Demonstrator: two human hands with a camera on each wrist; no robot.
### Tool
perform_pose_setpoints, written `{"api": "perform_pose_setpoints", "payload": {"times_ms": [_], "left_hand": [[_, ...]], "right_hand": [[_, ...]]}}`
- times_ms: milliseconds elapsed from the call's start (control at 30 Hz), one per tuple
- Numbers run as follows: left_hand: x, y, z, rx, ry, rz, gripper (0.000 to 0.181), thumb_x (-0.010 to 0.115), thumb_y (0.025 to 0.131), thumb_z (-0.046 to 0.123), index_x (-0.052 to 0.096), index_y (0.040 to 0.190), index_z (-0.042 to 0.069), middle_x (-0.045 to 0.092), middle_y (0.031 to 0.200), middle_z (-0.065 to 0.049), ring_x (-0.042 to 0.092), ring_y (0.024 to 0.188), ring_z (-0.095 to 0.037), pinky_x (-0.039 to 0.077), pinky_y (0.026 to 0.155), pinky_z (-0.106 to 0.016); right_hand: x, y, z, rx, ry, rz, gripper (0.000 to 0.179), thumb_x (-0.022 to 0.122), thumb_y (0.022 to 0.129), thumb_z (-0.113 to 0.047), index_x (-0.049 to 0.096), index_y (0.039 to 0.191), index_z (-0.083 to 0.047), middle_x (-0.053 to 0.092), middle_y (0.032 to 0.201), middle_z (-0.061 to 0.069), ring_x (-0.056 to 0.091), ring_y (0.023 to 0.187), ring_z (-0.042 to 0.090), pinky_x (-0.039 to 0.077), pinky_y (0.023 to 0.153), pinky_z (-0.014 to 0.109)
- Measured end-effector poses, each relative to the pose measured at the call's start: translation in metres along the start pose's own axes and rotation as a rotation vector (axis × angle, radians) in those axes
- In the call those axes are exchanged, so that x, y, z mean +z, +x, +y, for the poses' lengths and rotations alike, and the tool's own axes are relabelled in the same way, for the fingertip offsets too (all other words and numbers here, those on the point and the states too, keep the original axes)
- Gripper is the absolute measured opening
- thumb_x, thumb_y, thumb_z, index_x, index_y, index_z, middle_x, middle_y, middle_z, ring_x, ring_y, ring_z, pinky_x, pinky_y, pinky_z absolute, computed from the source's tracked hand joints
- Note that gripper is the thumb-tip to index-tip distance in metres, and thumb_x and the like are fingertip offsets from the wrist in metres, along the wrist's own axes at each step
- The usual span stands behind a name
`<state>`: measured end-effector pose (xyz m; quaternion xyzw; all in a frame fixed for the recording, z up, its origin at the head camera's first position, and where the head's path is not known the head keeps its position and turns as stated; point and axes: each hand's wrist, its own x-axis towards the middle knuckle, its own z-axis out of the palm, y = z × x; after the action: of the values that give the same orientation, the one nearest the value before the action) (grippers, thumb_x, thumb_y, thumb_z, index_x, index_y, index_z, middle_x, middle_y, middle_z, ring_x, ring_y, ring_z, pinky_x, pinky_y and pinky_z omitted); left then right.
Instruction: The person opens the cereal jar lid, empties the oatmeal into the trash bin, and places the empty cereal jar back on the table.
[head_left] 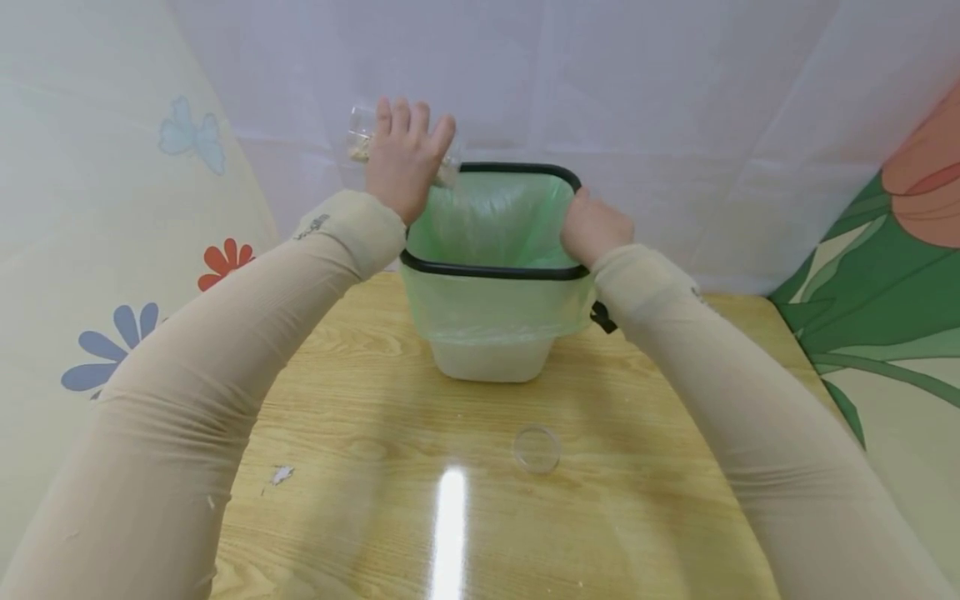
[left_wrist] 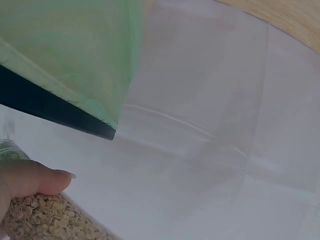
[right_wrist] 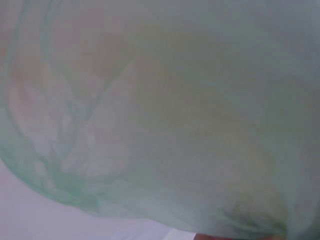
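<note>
My left hand [head_left: 405, 158] grips a clear jar [head_left: 362, 125] tipped on its side, its right end lower and near the back left rim of a bin. Inside the jar lie flakes that look like oats [left_wrist: 55, 220]. In the left wrist view the thumb [left_wrist: 42, 181] presses on the jar wall. A translucent green bag [head_left: 495, 304] lines the white bin [head_left: 491, 362], folded over outside under its black rim [head_left: 495, 272]. At the rim's right side my right hand [head_left: 598, 227] holds on with curled fingers. Bag film fills most of the right wrist view.
On the wooden table [head_left: 360, 508] in front of the bin lies a clear round lid [head_left: 537, 450]. A small white scrap [head_left: 282, 475] is at the left. Behind the bin hangs a white cloth [head_left: 660, 100]. A black piece [head_left: 602, 317] shows beside the bin's right side.
</note>
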<state>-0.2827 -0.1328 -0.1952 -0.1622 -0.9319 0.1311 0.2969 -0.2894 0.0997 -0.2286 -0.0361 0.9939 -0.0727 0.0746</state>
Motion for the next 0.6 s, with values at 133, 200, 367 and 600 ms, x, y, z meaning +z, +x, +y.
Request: {"api": "perform_pose_setpoints", "payload": {"times_ms": [133,200,367,600], "left_hand": [[0.0000,-0.0011,0.0002,0.000,0.007,0.015,0.047,0.040,0.085,-0.015,0.044,0.129,0.002,0.048,0.130,-0.030,0.041,0.126,-0.048,0.024,0.113,-0.056],[-0.0003,-0.0014,0.0004,0.000,0.010,0.016,0.048,0.040,0.084,-0.016,0.044,0.129,0.002,0.048,0.130,-0.029,0.042,0.125,-0.048,0.024,0.113,-0.056],[-0.0007,-0.0014,0.0006,0.000,0.014,0.021,0.049,0.040,0.084,-0.016,0.045,0.129,0.002,0.048,0.130,-0.029,0.042,0.125,-0.048,0.024,0.113,-0.056],[0.0000,-0.0023,-0.0003,0.005,0.022,0.023,0.048,0.039,0.083,-0.015,0.044,0.127,0.001,0.048,0.129,-0.030,0.042,0.125,-0.048,0.024,0.113,-0.056]], "right_hand": [[0.0000,-0.0010,-0.0002,0.007,-0.001,-0.007,0.056,0.019,0.102,-0.013,0.001,0.151,0.007,0.051,0.131,0.030,0.059,0.103,0.038,0.050,0.088,0.053],[0.0000,-0.0014,0.0000,0.007,-0.006,-0.009,0.056,0.019,0.102,-0.013,0.001,0.151,0.007,0.051,0.131,0.030,0.059,0.102,0.038,0.051,0.087,0.053],[0.0008,0.0001,0.0013,0.005,-0.013,-0.005,0.056,0.020,0.102,-0.013,0.001,0.151,0.008,0.051,0.131,0.030,0.060,0.099,0.037,0.052,0.084,0.052],[0.0002,0.0022,0.0014,0.010,-0.014,-0.010,0.056,0.019,0.102,-0.013,0.001,0.151,0.008,0.050,0.132,0.030,0.059,0.102,0.038,0.050,0.087,0.054]]}}
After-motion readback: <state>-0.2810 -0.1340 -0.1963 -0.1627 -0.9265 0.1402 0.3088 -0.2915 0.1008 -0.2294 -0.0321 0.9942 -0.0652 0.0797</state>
